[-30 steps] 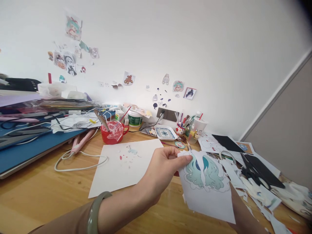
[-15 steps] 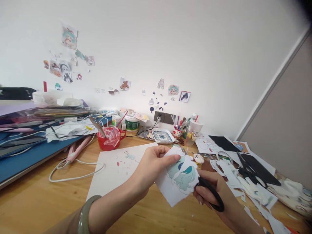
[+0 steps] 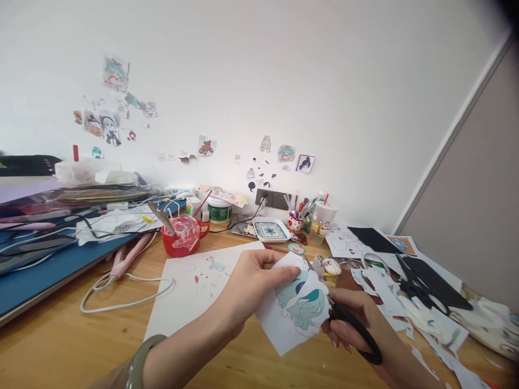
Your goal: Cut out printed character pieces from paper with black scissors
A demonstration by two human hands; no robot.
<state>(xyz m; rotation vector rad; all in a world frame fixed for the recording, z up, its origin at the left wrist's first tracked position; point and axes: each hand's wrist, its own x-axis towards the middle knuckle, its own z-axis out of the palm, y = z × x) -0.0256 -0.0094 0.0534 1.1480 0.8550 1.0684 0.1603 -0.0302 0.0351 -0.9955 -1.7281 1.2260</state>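
My left hand (image 3: 253,283) pinches the top edge of a white paper sheet (image 3: 292,310) printed with a teal, long-haired figure, holding it tilted above the wooden desk (image 3: 60,335). My right hand (image 3: 351,319) grips black-handled scissors (image 3: 357,332), fingers through the loops. Their blades run up behind the paper's right edge, the tips showing just above it. A green bangle (image 3: 140,359) circles my left wrist, and a ring sits on one finger.
A large white sheet (image 3: 190,292) with small cut-outs lies under my left arm. Paper scraps and black card (image 3: 405,281) litter the right side. A red mug (image 3: 180,235), a patterned dish (image 3: 271,230), a pen cup (image 3: 295,220), a white cable (image 3: 121,286) and a blue board (image 3: 48,259) stand behind.
My left hand drew the paper in towards me and turned it. My right hand with the scissors came out from behind the sheet and now cuts along its right edge.
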